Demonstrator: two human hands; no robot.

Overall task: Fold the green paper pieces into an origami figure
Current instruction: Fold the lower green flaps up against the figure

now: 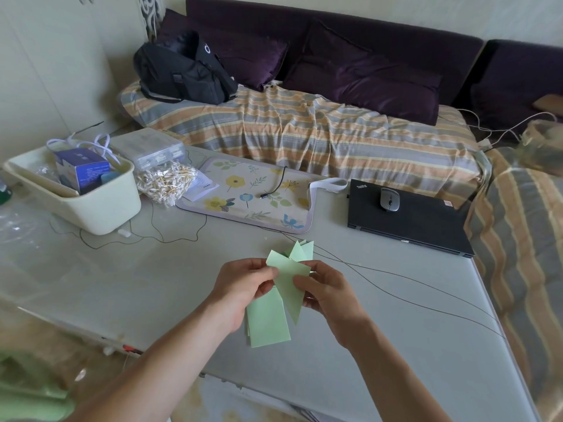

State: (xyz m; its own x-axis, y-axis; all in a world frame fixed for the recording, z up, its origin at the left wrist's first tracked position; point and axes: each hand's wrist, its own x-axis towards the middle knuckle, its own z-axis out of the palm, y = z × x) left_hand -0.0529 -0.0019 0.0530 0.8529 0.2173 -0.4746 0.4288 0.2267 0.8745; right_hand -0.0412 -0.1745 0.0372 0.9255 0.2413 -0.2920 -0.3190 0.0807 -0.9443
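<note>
Above the grey table (396, 345), both my hands hold a bundle of light green paper pieces (288, 289). My left hand (243, 287) pinches the bundle's left side with thumb and fingers. My right hand (327, 292) pinches its right side. Folded pointed tips (300, 251) stick up past my fingers, and one long point hangs down between the hands. Flat rectangular green sheets (268, 325) hang below my left hand.
A cream basket (100, 205) with a blue box stands at the left, with a bag of cotton swabs (166, 184) beside it. A floral mat (249, 193) lies behind my hands, a black laptop (420, 226) with a mouse (389, 199) to the right. Thin wires (426, 300) cross the table.
</note>
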